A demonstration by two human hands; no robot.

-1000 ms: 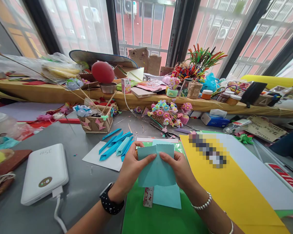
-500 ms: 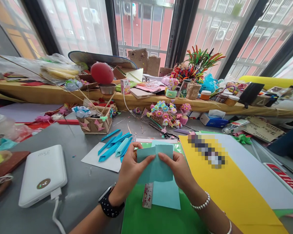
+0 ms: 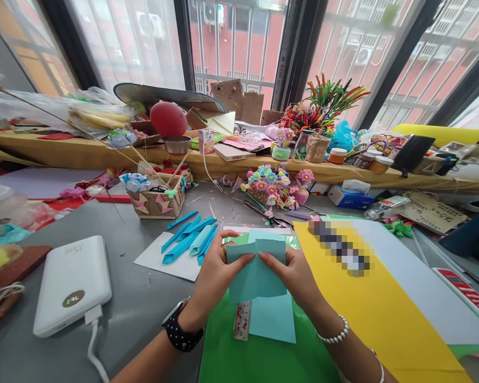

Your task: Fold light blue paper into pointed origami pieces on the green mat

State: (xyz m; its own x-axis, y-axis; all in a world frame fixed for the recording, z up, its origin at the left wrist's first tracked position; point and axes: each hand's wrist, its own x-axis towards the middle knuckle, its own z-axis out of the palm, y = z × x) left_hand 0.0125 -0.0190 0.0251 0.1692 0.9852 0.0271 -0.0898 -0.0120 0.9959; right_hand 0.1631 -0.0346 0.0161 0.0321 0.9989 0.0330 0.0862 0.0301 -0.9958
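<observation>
Between both hands a teal square of paper [image 3: 257, 279] is held up, with a crease down its middle. My left hand [image 3: 219, 271] grips its left side, thumb pressed on the front near the centre. On the right side my right hand [image 3: 297, 271] does the same, its thumb close to the other one. The fingers behind the sheet are hidden. Below lies another light blue sheet [image 3: 273, 322], beside a small patterned strip [image 3: 242, 321], on a green folder [image 3: 239, 364]. Several folded blue paper pieces [image 3: 189, 236] rest on a white sheet [image 3: 147, 260] to the left.
A white power bank [image 3: 74, 287] with a cable stands at the left. Behind are a cardboard basket [image 3: 159, 205], crocheted flowers [image 3: 267, 183] and pliers [image 3: 277, 219]. Yellow card [image 3: 367, 314] lies at the right, near a tissue box [image 3: 349, 198]. A cluttered shelf [image 3: 143, 154] runs along the windows.
The teal paper has tilted a little and bends slightly more along its middle crease. Both hands keep their hold, shifted slightly to the right in view.
</observation>
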